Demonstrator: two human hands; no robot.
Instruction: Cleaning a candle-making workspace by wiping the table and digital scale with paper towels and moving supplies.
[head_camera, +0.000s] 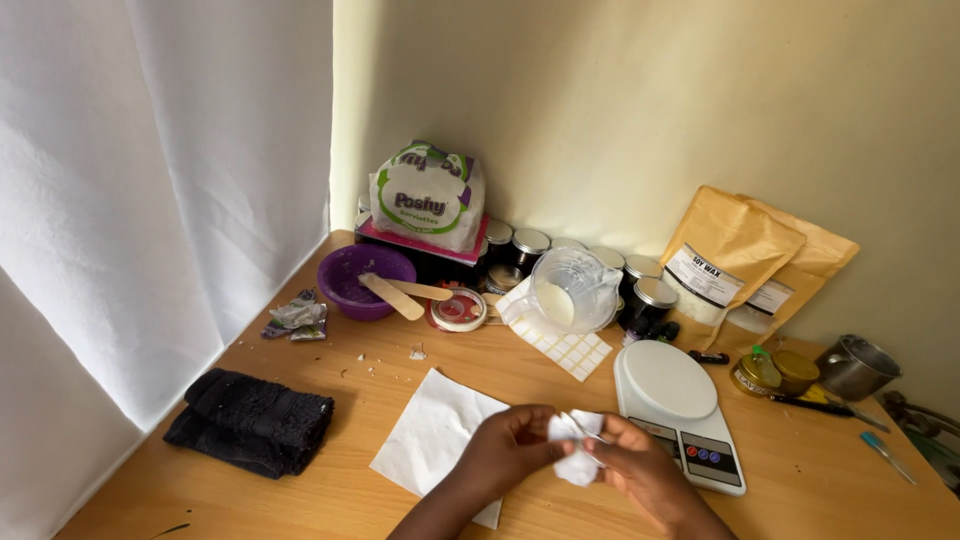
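Both hands met low in the view over a wooden table (800, 480). The left hand (510, 445) and the right hand (640, 465) were closed together on a small crumpled white tissue (575, 450), fingers of each pinching it from either side, so the tissue sat squeezed between them. Just under and to the left of the grip lay a flat white napkin (435, 435). Just to the right of the grip stood a white kitchen scale (670, 385), its button panel close by the right hand. Well off to the left of the hands lay a folded black towel (250, 420). Beyond the grip lay a sheet of small white stickers (565, 345), with a clear plastic jug (572, 290) behind it. Further left of that was a purple bowl (362, 280) with wooden sticks (405, 292) resting across it. Farthest back, against the wall, stood a row of dark jars (530, 245) with silver lids and two tan pouches (745, 265).
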